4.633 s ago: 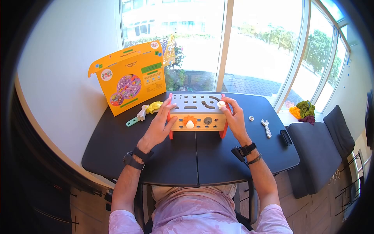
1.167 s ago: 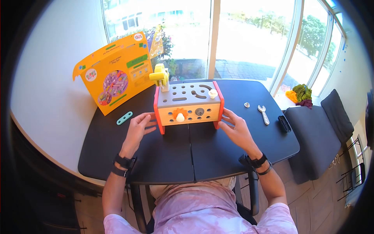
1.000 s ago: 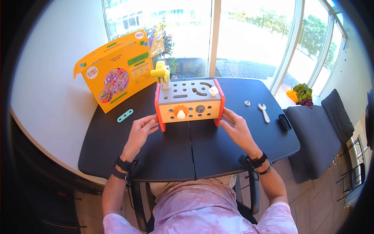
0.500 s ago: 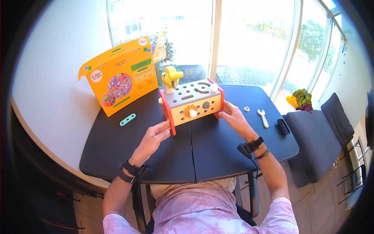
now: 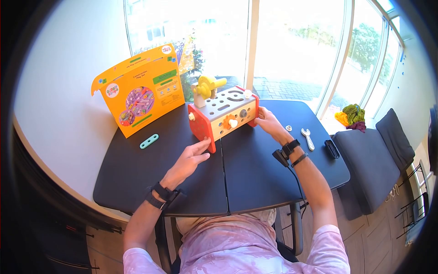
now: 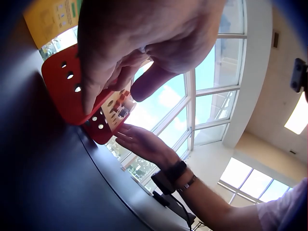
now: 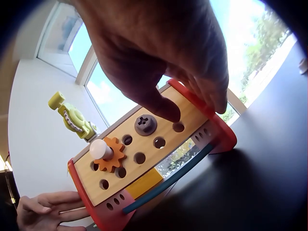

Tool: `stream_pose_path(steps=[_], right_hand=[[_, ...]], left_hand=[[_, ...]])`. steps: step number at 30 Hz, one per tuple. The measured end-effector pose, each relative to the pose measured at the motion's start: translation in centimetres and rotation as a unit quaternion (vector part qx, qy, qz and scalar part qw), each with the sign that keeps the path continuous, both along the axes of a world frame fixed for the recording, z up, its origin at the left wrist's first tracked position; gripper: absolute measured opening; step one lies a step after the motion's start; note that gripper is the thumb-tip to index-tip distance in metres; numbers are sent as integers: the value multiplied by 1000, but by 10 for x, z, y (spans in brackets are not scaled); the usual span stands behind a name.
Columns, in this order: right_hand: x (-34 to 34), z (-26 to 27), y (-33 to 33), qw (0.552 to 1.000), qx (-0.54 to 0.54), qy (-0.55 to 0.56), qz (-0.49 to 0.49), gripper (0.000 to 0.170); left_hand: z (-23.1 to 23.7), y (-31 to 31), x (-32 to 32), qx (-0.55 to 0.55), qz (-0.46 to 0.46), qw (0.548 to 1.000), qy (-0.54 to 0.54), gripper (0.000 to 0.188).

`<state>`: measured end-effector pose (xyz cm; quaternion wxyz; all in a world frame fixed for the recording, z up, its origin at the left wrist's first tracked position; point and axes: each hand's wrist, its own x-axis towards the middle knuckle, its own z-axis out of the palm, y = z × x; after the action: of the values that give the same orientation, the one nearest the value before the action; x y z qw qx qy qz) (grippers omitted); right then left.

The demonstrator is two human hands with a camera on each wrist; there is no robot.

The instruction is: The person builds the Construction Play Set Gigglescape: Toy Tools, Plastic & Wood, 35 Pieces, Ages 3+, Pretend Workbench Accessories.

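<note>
The toy workbench (image 5: 222,119) stands turned at an angle on the black table, its left end nearer the person. The left hand (image 5: 186,160) touches the lower front of its red left panel with extended fingers. At the red right panel, the right hand (image 5: 271,124) rests its fingers on the outer side, thumb near the front face. A yellow toy piece (image 5: 210,86) sits on the top's left end. On the wooden front, an orange gear (image 7: 111,155) with a white peg and a grey screw head (image 7: 145,124) are fitted. A white knob (image 5: 247,93) is at the top right.
A teal strip with holes (image 5: 149,141) lies on the left; an orange box (image 5: 139,91) stands behind it. On the right lie a small white nut (image 5: 288,128), a white wrench (image 5: 308,139) and a black case (image 5: 332,149). A grey bench (image 5: 370,169) stands beyond the table.
The workbench has turned, its left end swinging toward the person and its right end away. Both hands moved with it. Earlier, the yellow piece lay left of the workbench; now it is on top.
</note>
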<state>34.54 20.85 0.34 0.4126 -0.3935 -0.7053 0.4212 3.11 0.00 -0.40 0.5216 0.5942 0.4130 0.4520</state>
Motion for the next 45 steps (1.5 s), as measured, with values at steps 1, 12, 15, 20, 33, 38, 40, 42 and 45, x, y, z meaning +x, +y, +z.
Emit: stream_pose_path(steps=[1,12,15,20,33,38,40,42,45], right_hand=[[-1,0,3,1000,-1,-1,0,61],[-6,-9,2,1000,2,-13,-11,67],[-7,-13,8,1000,-2,0,-4,67],[-12,-1,26,1000,-15,-21,-14,68],[-9,5,15,999,-36,8,17,69],[-6,2,20,999,-28,13,26,68],[-5,-6,18,1000,-5,9,3,69],[-3,-2,11,998,17,-24,-61,73],[6,12,-6,997,6,0,-74,72]], left_hand=[[0,1,1,0,1,1000,4,72],[-14,1,9,15,-21,999,22,73],[-9,-1,13,11,-22,999,26,74],[2,9,14,-8,-11,1000,10,74],[-5,7,15,31,-5,998,63,62],[5,5,14,26,4,997,76,54],[6,1,7,47,25,991,124,51],[11,6,-19,79,59,976,194,49],[18,22,-82,115,179,897,387,50]])
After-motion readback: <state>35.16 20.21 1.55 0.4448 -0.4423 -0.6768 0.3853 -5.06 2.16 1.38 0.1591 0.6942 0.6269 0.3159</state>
